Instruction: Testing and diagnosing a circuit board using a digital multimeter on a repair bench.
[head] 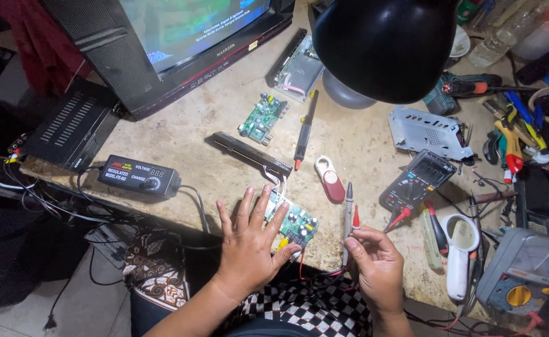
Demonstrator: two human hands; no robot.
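The left hand (249, 240) lies flat with fingers spread wide, pressing down on a small green circuit board (297, 226) at the near edge of the worn bench (193, 134). The right hand (374, 262) is closed around two meter probes (351, 215), one grey and one red-tipped, held upright just right of the board. Beyond the probes lies a red-and-white oval tool (329, 178) and a dark multimeter (417, 180). To the left sits a black power adapter (138, 175) with a white-lettered label and a dial. A second green board (263, 118) lies farther back, near a television (181, 37) and a black lamp shade (384, 43).
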